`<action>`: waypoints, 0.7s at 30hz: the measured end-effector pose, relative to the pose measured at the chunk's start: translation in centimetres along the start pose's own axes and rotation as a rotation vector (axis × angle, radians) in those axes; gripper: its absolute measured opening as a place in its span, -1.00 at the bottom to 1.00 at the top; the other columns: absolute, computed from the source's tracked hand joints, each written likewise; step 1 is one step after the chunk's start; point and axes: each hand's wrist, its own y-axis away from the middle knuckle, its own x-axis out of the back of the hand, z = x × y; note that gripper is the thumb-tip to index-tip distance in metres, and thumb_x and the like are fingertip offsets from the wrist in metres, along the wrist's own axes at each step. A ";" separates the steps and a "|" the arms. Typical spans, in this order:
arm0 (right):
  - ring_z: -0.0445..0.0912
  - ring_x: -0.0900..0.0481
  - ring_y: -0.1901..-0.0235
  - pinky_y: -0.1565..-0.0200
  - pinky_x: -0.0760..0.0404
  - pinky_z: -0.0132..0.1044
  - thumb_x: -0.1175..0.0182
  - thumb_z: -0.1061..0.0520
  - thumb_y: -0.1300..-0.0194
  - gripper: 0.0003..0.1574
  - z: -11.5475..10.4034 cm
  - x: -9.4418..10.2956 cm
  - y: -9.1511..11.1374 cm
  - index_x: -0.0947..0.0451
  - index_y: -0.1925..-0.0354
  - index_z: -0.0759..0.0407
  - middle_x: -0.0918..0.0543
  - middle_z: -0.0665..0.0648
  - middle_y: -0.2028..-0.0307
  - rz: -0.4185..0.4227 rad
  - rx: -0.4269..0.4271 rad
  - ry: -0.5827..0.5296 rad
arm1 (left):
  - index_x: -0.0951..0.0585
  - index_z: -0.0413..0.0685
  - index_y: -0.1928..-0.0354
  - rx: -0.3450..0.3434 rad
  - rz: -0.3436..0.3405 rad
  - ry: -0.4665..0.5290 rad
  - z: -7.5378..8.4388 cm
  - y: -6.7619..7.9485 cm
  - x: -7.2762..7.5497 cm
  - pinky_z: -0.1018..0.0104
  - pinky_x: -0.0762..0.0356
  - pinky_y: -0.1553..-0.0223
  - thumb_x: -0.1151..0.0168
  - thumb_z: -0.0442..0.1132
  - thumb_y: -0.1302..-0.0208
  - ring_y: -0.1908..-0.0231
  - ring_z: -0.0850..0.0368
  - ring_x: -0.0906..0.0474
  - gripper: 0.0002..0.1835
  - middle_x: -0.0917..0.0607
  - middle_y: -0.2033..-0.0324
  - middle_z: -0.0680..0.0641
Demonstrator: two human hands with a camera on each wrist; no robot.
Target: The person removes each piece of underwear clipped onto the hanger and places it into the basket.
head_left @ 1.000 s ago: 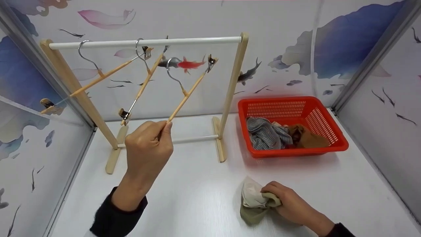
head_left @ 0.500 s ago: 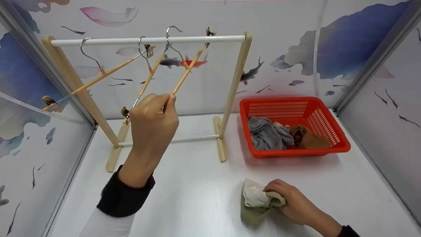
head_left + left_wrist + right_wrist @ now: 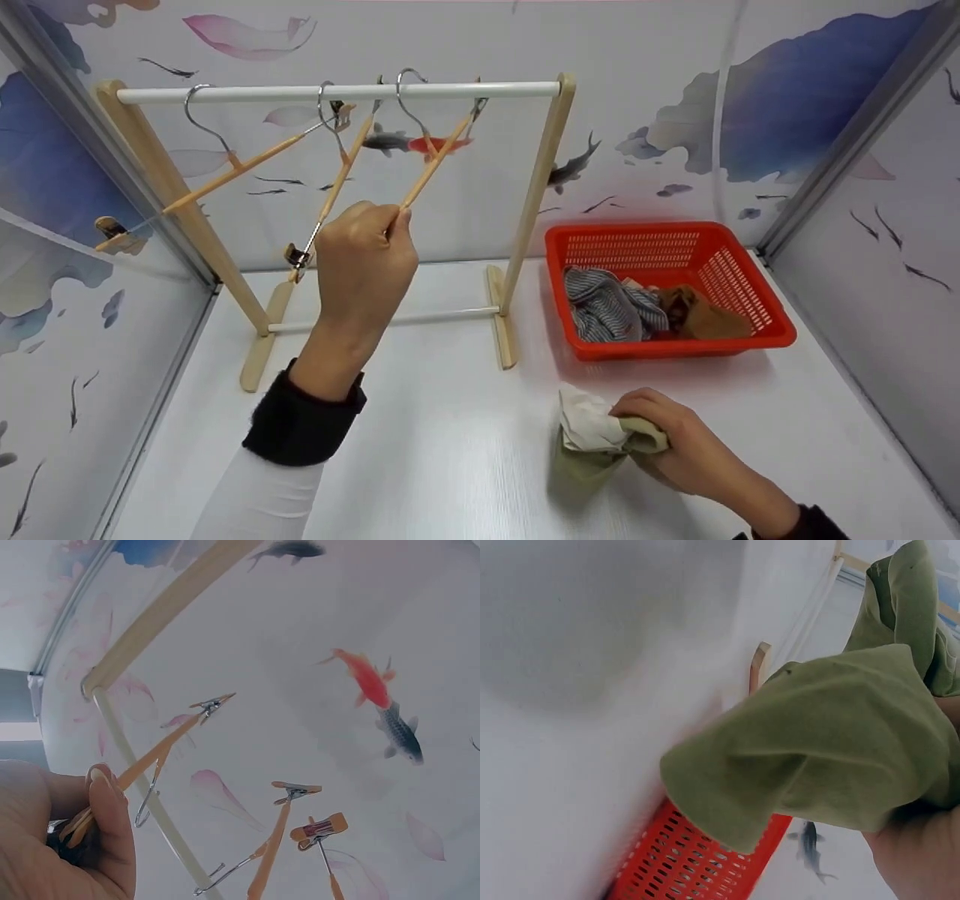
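Note:
My left hand (image 3: 366,262) grips the near end of a wooden clip hanger (image 3: 439,166). This hanger's metal hook is at the white rail of the wooden rack (image 3: 255,95) and appears to pass over it. In the left wrist view, the thumb and fingers (image 3: 112,832) curl round the hanger's clip end. Two other clip hangers, a left one (image 3: 255,163) and a middle one (image 3: 341,176), hang on the rail. My right hand (image 3: 679,439) pinches a bunched green cloth (image 3: 592,461) with a white part, low over the table; in the right wrist view its green folds droop.
A red plastic basket (image 3: 682,349) stands right of the rack, with a striped cloth (image 3: 607,307) and a brown cloth (image 3: 709,315) inside. Printed wall panels (image 3: 637,45) enclose the white table (image 3: 450,450) at the back and sides.
My left hand has risen and moved right, bringing the hanger's hook up from below the rail to the rail. My right hand has lifted the green cloth slightly and shifted it right.

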 end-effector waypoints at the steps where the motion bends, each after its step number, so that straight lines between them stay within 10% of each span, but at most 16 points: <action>1: -0.18 -0.63 0.10 -0.03 -0.59 -0.45 -0.53 0.57 0.14 -0.12 0.0 0.2 -0.2 -0.62 -0.09 -0.07 -0.65 -0.09 0.01 0.011 0.004 0.010 | -0.75 -0.44 0.42 0.002 0.000 -0.003 -0.1 0.1 -0.1 0.20 -0.40 0.61 -0.34 -0.56 -0.28 0.64 -0.05 -0.52 -0.88 -0.61 0.65 -0.23; 21: -0.25 -0.57 0.05 -0.11 -0.46 -0.57 -0.24 0.76 0.10 -0.29 1.4 5.3 -4.9 -0.67 0.00 0.30 -0.71 0.13 0.10 0.340 0.074 -0.014 | -0.72 -0.46 0.25 0.050 0.045 0.087 -1.1 1.7 -0.3 0.11 -0.68 0.48 -0.40 -0.53 -0.22 0.53 -0.07 -0.69 -0.91 -0.71 0.52 -0.25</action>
